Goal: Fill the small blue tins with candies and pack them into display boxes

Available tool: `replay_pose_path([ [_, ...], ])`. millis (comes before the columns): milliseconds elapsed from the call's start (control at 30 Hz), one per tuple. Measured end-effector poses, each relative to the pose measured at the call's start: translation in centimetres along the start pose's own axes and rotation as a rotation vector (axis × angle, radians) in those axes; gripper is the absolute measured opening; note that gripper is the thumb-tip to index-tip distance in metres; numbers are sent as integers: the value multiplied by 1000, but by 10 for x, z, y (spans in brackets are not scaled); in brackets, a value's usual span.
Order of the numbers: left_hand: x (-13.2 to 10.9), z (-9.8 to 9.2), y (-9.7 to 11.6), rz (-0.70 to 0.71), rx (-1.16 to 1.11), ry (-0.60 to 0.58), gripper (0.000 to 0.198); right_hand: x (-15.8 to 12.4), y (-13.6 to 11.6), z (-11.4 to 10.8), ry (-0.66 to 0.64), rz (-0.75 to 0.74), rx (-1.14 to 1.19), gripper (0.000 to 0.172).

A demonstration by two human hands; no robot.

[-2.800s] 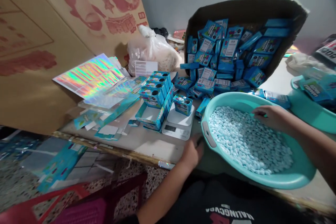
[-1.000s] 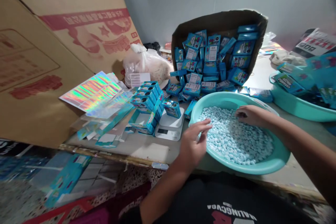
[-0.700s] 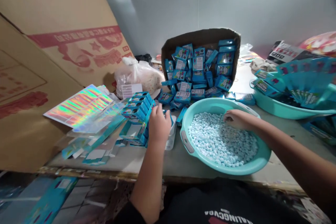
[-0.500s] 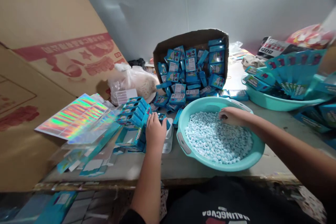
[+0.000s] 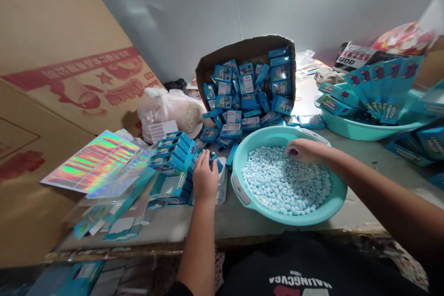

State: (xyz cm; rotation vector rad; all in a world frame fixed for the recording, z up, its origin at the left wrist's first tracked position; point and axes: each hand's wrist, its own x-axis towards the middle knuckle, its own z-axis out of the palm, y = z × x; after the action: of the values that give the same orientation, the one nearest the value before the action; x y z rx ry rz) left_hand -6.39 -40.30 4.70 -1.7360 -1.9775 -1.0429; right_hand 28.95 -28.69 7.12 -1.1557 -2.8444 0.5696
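My left hand [image 5: 204,176] lies over the white scale [image 5: 221,184], its fingers curled round the small blue box [image 5: 214,159] that stands on it. Close on its left is a blue display tray [image 5: 172,165] with rows of the same small boxes. My right hand [image 5: 302,150] rests in the teal basin [image 5: 244,194], fingers bent down among the pale blue tablets [image 5: 284,182] that fill it; what the fingers pinch is hidden.
A tipped cardboard box [image 5: 243,51] spills blue packs behind the basin. A second teal basin [image 5: 364,127] of packs stands at right. Holographic sticker sheets [image 5: 92,161], flat carton blanks and a white plastic bag [image 5: 171,108] lie left. A big carton [image 5: 52,83] walls the left side.
My left hand went from the basin's near rim into the tablets, then left to the box on the scale. The right hand stayed in the tablets. My view has risen.
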Motion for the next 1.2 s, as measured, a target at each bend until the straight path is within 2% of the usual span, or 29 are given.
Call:
replay_pose_path([
  [133, 0, -4, -4, 71, 42, -17, 42, 1, 0, 1, 0, 13, -1, 6],
  [233, -1, -8, -7, 57, 107, 37, 36, 1, -2, 0, 5, 23, 0, 6],
  [400, -2, -10, -11, 31, 126, 152, 54, 0, -6, -4, 3, 65, 19, 8],
  [533, -5, -8, -14, 96, 18, 193, 61, 2, -8, -6, -5, 78, 35, 10],
  [633, -18, -8, -9, 181, -38, 310, 56, 7, -8, -6, -10, 76, 47, 23],
  [700, -33, -8, 1, 244, -92, 380, 52, 9, -6, -4, -23, 64, 80, 42],
  [767, -51, -9, 14, 342, -237, 395, 49, 11, -3, 0, -38, 45, 120, 62],
  [800, -59, -10, 21, 427, -347, 382, 44, 12, -1, 3, -46, 38, 128, 68],
  [867, -72, -11, 32, 612, -554, 274, 31, 12, 2, 8, -45, 36, 113, 74],
  [933, -78, -12, 40, 696, -693, 162, 25, 14, 6, 12, -37, 51, 88, 73],
  [1067, -80, -13, 45, 609, -786, 35, 26, 21, 14, 16, -69, 93, 126, 65],
  [1200, -80, -15, 48, 554, -805, 17, 20, 28, 23, 21, -63, 76, 127, 57],
])
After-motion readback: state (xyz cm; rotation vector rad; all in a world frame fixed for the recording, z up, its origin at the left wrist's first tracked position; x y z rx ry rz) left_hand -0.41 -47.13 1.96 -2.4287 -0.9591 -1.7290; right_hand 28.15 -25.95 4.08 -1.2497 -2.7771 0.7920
